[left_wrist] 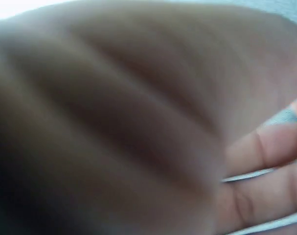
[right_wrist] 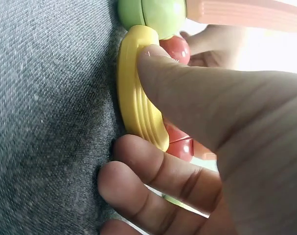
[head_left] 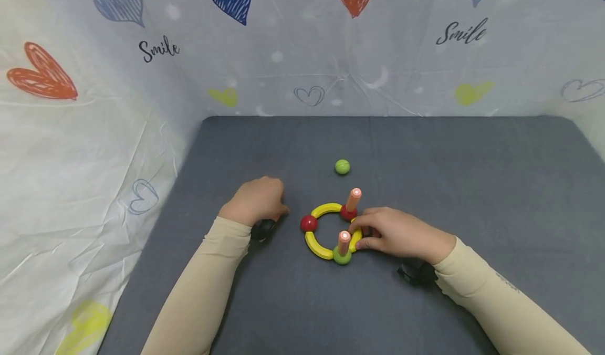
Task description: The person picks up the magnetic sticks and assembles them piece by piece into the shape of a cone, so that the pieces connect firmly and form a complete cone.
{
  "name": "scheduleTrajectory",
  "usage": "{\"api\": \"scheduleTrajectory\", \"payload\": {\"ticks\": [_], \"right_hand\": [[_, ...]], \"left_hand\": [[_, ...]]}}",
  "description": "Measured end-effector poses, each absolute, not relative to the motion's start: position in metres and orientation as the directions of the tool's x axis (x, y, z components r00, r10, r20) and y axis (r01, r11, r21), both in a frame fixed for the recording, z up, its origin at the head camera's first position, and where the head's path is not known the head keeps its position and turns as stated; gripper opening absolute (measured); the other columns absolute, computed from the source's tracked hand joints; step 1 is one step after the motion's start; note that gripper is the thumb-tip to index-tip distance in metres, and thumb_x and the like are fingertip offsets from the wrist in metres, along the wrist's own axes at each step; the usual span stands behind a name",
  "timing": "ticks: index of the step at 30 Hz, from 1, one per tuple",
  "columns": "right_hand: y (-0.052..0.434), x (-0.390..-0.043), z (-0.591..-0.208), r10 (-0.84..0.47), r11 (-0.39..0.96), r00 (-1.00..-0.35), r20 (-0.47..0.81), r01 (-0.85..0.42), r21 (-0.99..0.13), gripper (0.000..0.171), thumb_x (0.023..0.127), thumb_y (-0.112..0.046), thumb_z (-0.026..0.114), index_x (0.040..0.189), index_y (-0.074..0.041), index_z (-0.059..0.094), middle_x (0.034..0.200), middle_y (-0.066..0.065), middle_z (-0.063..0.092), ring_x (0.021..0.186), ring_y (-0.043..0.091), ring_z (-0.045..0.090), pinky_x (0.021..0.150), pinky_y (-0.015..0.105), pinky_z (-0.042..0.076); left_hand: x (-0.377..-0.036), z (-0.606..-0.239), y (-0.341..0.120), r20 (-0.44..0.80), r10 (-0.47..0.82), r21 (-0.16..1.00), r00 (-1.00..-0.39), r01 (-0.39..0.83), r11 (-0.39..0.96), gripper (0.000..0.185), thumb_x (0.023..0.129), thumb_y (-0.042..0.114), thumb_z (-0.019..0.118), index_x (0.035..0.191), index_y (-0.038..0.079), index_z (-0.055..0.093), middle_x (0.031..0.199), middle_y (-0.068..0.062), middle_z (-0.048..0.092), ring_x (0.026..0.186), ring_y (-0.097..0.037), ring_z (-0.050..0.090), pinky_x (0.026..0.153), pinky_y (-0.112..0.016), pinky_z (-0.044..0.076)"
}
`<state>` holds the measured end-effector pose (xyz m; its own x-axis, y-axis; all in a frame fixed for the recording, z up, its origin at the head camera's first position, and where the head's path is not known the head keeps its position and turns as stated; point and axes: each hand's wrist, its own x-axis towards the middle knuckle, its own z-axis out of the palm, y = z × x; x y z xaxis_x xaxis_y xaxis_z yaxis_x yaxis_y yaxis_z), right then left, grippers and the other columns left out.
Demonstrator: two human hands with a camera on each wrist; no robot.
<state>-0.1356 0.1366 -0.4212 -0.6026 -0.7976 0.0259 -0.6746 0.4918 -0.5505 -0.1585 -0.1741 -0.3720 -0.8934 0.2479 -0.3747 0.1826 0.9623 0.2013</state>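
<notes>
Yellow arcs (head_left: 326,210) joined by balls form a ring lying on the grey mat (head_left: 472,187), just in front of the person. The right hand (head_left: 399,234) pinches the right-side yellow arc (right_wrist: 138,93) between thumb and fingers, beside the near green ball (head_left: 342,256) with its upright pink peg (head_left: 344,241). The left hand (head_left: 257,200) rests on the mat left of the red ball (head_left: 309,223), fingers loosely curled, holding nothing. A loose green ball (head_left: 342,166) sits farther back.

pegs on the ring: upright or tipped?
Tipped slightly. Both pink pegs stand in balls on the yellow ring but lean right of vertical. The right hand pinches the ring's right arc.
</notes>
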Motion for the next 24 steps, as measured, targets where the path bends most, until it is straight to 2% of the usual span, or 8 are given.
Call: {"api": "scheduleTrajectory", "payload": {"ticks": [2,6,12,14,18,24], "right_hand": [[0.137,-0.136,-0.421,-0.796,0.491,-0.605,0.027,-0.672,-0.555,0.018,0.091,-0.029,0.085,0.106,-0.029,0.076,0.082,-0.018,0.054,0.075,0.002,0.054,0.071,0.025,0.047],[0.136,-0.136,-0.420,-0.793,0.494,-0.609,0.021,-0.662,-0.564,0.017,0.090,-0.029,0.086,0.104,-0.029,0.076,0.081,-0.018,0.055,0.075,0.004,0.055,0.071,0.025,0.048],[0.136,-0.136,-0.420,-0.786,0.497,-0.618,0.026,-0.655,-0.570,0.016,0.090,-0.028,0.086,0.103,-0.024,0.076,0.080,-0.017,0.055,0.073,0.003,0.055,0.068,0.023,0.047],[0.136,-0.136,-0.420,-0.785,0.493,-0.618,0.034,-0.657,-0.570,0.016,0.090,-0.028,0.086,0.103,-0.023,0.077,0.080,-0.017,0.055,0.072,0.002,0.054,0.068,0.023,0.047],[0.135,-0.137,-0.420,-0.785,0.496,-0.619,0.027,-0.654,-0.571,0.017,0.090,-0.028,0.086,0.103,-0.023,0.077,0.080,-0.017,0.056,0.072,0.002,0.054,0.067,0.023,0.047],[0.135,-0.138,-0.421,-0.779,0.518,-0.627,-0.009,-0.636,-0.572,0.019,0.089,-0.029,0.086,0.104,-0.022,0.077,0.080,-0.017,0.056,0.070,0.001,0.053,0.065,0.023,0.047]], "left_hand": [[-0.159,-0.373,-0.174,-0.385,0.242,0.202,-0.891,0.175,0.964,0.034,0.090,0.016,0.076,0.058,0.013,0.066,0.055,0.000,0.052,0.050,-0.017,0.051,0.048,-0.029,0.039],[-0.162,-0.374,-0.174,-0.384,0.275,0.258,-0.881,0.183,0.949,0.031,0.092,0.014,0.070,0.061,0.011,0.067,0.054,-0.001,0.056,0.049,-0.016,0.050,0.049,-0.029,0.037],[-0.161,-0.364,-0.167,-0.178,0.403,0.446,-0.898,0.291,0.846,0.012,0.100,0.025,0.070,0.093,0.016,0.068,0.061,0.000,0.062,0.058,-0.016,0.057,0.060,-0.032,0.048],[-0.158,-0.359,-0.165,-0.101,0.438,0.512,-0.893,0.331,0.793,0.011,0.101,0.028,0.071,0.101,0.018,0.068,0.061,0.000,0.064,0.062,-0.015,0.059,0.063,-0.033,0.051],[-0.150,-0.349,-0.160,0.027,0.485,0.623,-0.874,0.394,0.675,0.011,0.101,0.026,0.073,0.106,0.018,0.069,0.066,0.003,0.067,0.073,-0.010,0.063,0.068,-0.034,0.054],[-0.145,-0.346,-0.156,0.115,0.546,0.662,-0.830,0.474,0.581,0.009,0.099,0.023,0.076,0.102,0.018,0.070,0.078,0.010,0.070,0.079,-0.004,0.067,0.074,-0.031,0.057]]}}
